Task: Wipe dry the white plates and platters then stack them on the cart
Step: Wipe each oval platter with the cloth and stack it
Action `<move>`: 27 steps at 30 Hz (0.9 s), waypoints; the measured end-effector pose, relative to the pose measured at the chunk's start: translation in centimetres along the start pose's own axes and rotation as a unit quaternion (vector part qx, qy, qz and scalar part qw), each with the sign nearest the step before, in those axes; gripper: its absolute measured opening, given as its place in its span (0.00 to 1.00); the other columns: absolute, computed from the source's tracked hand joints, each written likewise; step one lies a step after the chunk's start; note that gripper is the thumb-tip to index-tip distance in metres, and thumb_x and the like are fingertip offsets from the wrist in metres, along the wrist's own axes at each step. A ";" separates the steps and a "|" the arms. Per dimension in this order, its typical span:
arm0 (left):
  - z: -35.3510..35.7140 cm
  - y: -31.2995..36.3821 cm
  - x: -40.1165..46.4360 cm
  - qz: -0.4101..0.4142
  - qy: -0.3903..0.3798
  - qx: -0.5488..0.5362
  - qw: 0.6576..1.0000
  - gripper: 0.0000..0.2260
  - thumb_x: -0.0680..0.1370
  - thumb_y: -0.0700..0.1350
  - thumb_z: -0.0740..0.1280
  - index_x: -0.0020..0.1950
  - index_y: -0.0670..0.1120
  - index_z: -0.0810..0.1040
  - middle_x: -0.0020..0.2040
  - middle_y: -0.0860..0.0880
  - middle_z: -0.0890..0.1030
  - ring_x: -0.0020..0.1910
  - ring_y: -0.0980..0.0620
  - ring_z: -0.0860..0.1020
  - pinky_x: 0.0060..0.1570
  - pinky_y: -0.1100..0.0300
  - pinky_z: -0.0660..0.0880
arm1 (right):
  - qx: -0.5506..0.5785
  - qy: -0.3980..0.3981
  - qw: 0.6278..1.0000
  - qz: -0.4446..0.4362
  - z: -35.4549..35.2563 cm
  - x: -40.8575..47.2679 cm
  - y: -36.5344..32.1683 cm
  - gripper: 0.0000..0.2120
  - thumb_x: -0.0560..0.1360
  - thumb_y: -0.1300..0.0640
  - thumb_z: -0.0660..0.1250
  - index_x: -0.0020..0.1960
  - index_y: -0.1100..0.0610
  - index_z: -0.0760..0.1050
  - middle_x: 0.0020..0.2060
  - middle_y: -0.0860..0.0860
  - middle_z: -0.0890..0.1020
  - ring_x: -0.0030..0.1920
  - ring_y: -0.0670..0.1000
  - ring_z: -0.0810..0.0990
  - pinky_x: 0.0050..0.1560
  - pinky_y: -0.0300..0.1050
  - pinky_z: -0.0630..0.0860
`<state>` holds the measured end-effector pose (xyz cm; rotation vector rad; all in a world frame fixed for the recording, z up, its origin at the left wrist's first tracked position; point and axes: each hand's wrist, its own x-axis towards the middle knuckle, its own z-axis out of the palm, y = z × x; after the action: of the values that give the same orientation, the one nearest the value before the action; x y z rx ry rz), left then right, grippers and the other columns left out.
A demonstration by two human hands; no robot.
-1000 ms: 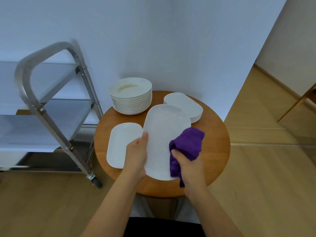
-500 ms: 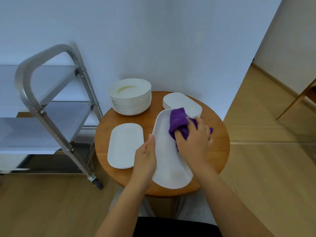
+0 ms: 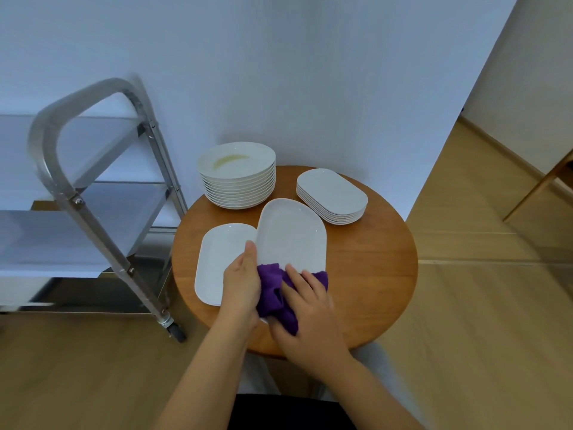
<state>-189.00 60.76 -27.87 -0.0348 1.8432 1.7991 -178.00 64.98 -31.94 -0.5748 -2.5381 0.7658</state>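
My left hand (image 3: 241, 283) grips the left edge of a white oval platter (image 3: 291, 234) held over the round wooden table (image 3: 366, 274). On the platter's near end my right hand (image 3: 305, 308) presses a purple cloth (image 3: 273, 293). Another white platter (image 3: 218, 259) lies flat on the table to the left. At the back of the table stand a stack of round white plates (image 3: 238, 178) and a stack of oval platters (image 3: 331, 197). The metal cart (image 3: 93, 197) stands to the left.
A white wall rises right behind the table. The cart's caster wheel (image 3: 175, 332) sits on the wooden floor close to the table's left edge. A wooden furniture leg (image 3: 539, 187) shows at the far right.
My right hand has drawn the purple cloth from the far part of the platter down to its near end. My left hand has kept its grip on the platter's edge.
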 end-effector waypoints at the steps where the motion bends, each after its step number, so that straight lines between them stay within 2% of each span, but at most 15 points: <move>1: -0.1 -0.1 0.0 -0.009 0.000 -0.008 1.000 0.10 0.80 0.58 0.55 0.46 0.54 0.70 0.49 0.47 0.78 0.47 0.47 0.78 0.46 0.53 0.79 | -0.014 -0.020 1.000 -0.015 -0.2 -0.2 0.3 0.30 0.71 0.39 0.62 0.71 0.47 0.66 0.72 0.43 0.65 0.73 0.49 0.59 0.70 0.47 0.53; 3: 0.1 0.0 -0.2 -0.031 -0.003 -0.033 0.999 0.10 0.80 0.58 0.55 0.51 0.53 0.71 0.49 0.46 0.78 0.47 0.46 0.78 0.46 0.53 0.79 | -0.038 -0.073 0.996 -0.029 -0.6 -0.2 1.0 0.35 0.69 0.38 0.66 0.72 0.46 0.63 0.73 0.42 0.62 0.73 0.48 0.57 0.71 0.49 0.55; 5: 0.7 0.4 -0.3 -0.048 -0.015 -0.047 0.998 0.11 0.80 0.58 0.55 0.50 0.52 0.71 0.48 0.46 0.78 0.47 0.46 0.78 0.44 0.53 0.79 | -0.058 -0.074 0.995 -0.029 -1.0 0.1 1.0 0.34 0.69 0.45 0.72 0.72 0.49 0.64 0.72 0.46 0.66 0.71 0.50 0.62 0.69 0.50 0.62; 7: 1.3 0.9 -0.6 -0.057 -0.036 -0.060 0.996 0.12 0.79 0.59 0.56 0.45 0.53 0.70 0.46 0.47 0.78 0.44 0.47 0.78 0.37 0.55 0.78 | -0.070 0.005 0.996 -0.049 -1.4 0.7 1.0 0.28 0.65 0.56 0.77 0.63 0.57 0.75 0.61 0.53 0.78 0.60 0.56 0.76 0.56 0.52 0.76; 9: 1.2 1.6 -0.5 -0.053 -0.057 -0.067 0.995 0.12 0.78 0.60 0.57 0.45 0.53 0.71 0.45 0.47 0.80 0.44 0.48 0.80 0.34 0.56 0.78 | -0.050 0.099 0.991 -0.081 -1.9 1.2 0.7 0.22 0.62 0.63 0.77 0.55 0.59 0.78 0.51 0.55 0.82 0.48 0.55 0.81 0.43 0.46 0.80; 11: 0.3 2.6 0.0 -0.036 -0.125 -0.108 0.986 0.17 0.77 0.63 0.55 0.50 0.53 0.75 0.48 0.47 0.83 0.46 0.48 0.82 0.35 0.55 0.80 | 0.030 0.146 0.985 -0.091 -2.8 1.9 0.2 0.20 0.65 0.63 0.75 0.54 0.52 0.75 0.47 0.48 0.81 0.45 0.50 0.80 0.41 0.38 0.77; 13: -0.7 3.0 0.7 -0.029 -0.164 -0.139 0.976 0.22 0.77 0.65 0.54 0.57 0.51 0.75 0.55 0.47 0.83 0.52 0.47 0.82 0.43 0.51 0.80 | 0.214 0.124 0.969 -0.009 -3.9 2.5 -0.9 0.21 0.69 0.63 0.73 0.53 0.43 0.70 0.46 0.41 0.79 0.47 0.47 0.80 0.43 0.37 0.78; 16: -1.2 1.1 0.9 -0.057 -0.076 -0.097 0.991 0.24 0.76 0.62 0.60 0.67 0.50 0.68 0.65 0.46 0.75 0.62 0.46 0.75 0.57 0.47 0.74 | 0.423 0.073 0.896 0.114 -4.3 3.3 -1.9 0.20 0.69 0.61 0.74 0.54 0.45 0.71 0.42 0.39 0.81 0.44 0.41 0.81 0.38 0.32 0.78; 17: -1.3 0.1 0.6 -0.086 -0.100 -0.144 0.981 0.27 0.74 0.60 0.63 0.69 0.49 0.67 0.67 0.44 0.74 0.63 0.44 0.74 0.58 0.46 0.74 | 0.485 0.060 0.862 0.136 -4.2 3.5 -2.0 0.20 0.69 0.62 0.74 0.56 0.48 0.73 0.43 0.41 0.83 0.41 0.42 0.82 0.36 0.33 0.77; 19: -1.3 -1.4 -0.1 -0.120 -0.219 -0.304 0.920 0.28 0.73 0.57 0.65 0.70 0.48 0.67 0.68 0.42 0.73 0.64 0.41 0.74 0.59 0.45 0.74 | 0.638 0.033 0.754 0.153 -3.9 3.7 -2.5 0.25 0.66 0.63 0.75 0.61 0.56 0.73 0.50 0.52 0.84 0.45 0.49 0.84 0.40 0.41 0.80; 21: -1.6 -1.8 -0.5 -0.109 -0.245 -0.421 0.866 0.26 0.74 0.55 0.65 0.70 0.49 0.69 0.66 0.42 0.75 0.63 0.41 0.75 0.58 0.44 0.74 | 0.719 0.017 0.674 0.168 -3.5 3.3 -2.5 0.29 0.64 0.62 0.75 0.64 0.57 0.73 0.54 0.56 0.83 0.53 0.55 0.82 0.46 0.45 0.80; 22: -1.8 -1.7 -0.3 -0.085 -0.232 -0.442 0.862 0.25 0.74 0.54 0.65 0.70 0.49 0.69 0.64 0.42 0.77 0.60 0.41 0.77 0.54 0.43 0.77 | 0.718 0.016 0.671 0.184 -3.3 3.0 -2.3 0.28 0.64 0.61 0.75 0.63 0.56 0.73 0.54 0.55 0.83 0.53 0.55 0.82 0.46 0.46 0.80; 24: -2.2 -1.2 0.5 -0.048 -0.187 -0.429 0.883 0.25 0.72 0.51 0.67 0.69 0.49 0.69 0.60 0.43 0.80 0.56 0.41 0.80 0.48 0.42 0.79 | 0.659 0.028 0.714 0.236 -3.1 2.5 -2.1 0.23 0.64 0.55 0.74 0.58 0.52 0.75 0.48 0.50 0.85 0.49 0.52 0.84 0.44 0.47 0.81; 26: -2.7 -0.5 0.9 -0.046 -0.174 -0.407 0.896 0.24 0.72 0.50 0.67 0.68 0.49 0.70 0.60 0.44 0.80 0.58 0.41 0.79 0.55 0.40 0.76 | 0.555 0.099 0.771 0.295 -2.5 1.9 -1.3 0.14 0.66 0.49 0.72 0.51 0.48 0.76 0.39 0.45 0.85 0.42 0.49 0.84 0.41 0.45 0.80; 27: -2.9 -0.2 1.1 -0.046 -0.171 -0.397 0.901 0.23 0.73 0.51 0.67 0.67 0.49 0.71 0.60 0.45 0.80 0.58 0.42 0.79 0.57 0.40 0.74 | 0.512 0.160 0.782 0.317 -2.4 1.7 -0.8 0.10 0.69 0.48 0.71 0.48 0.48 0.76 0.35 0.44 0.84 0.38 0.47 0.83 0.40 0.42 0.79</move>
<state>-190.95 58.43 -28.68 -0.0999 0.7720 2.1979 -178.44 66.20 -29.21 -1.0121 -1.2389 1.8777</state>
